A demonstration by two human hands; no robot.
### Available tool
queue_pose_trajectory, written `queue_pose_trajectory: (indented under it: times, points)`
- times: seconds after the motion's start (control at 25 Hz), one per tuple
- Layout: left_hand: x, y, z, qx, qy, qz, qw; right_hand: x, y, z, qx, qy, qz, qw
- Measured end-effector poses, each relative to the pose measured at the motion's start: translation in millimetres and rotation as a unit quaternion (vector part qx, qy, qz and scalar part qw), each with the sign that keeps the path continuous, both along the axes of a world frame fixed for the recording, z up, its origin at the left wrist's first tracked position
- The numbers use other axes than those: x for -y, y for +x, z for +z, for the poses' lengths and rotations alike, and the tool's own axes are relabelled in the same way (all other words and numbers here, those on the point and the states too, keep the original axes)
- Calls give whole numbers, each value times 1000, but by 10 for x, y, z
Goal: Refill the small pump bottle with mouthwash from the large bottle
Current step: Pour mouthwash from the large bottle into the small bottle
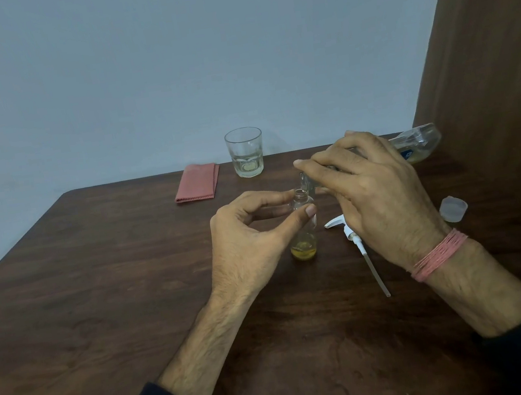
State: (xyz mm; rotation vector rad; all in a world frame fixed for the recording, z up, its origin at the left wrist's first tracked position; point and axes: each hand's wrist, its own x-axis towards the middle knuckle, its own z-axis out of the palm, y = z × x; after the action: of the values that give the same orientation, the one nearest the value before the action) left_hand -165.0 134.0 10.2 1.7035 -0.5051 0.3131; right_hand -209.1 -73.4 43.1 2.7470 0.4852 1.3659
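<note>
The small pump bottle (302,225), of clear glass or plastic with its neck uncapped, is seen standing upright near the middle of the bench (97,289); a shallow layer of yellow liquid lies at its bottom. The large bottle (413,145) is clear as well and is held tilted almost flat, mouth just above the small bottle's neck, with pale liquid inside. A small blue mark is visible on its label (no writing can be read). The small bottle's shoulder is pinched between the thumb and forefinger of the left hand (251,232), the other fingers curled. The large bottle is gripped around its neck end by the right hand (377,193). The white pump head (353,237) lies on the bench just right of the small bottle.
</note>
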Motion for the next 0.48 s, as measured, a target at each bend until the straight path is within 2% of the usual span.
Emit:
queue_pose_trajectory:
  times: [0.48]
  points:
    - [-3, -12, 5, 3, -1, 3, 1000, -20, -14, 15, -1, -4, -5, 1000]
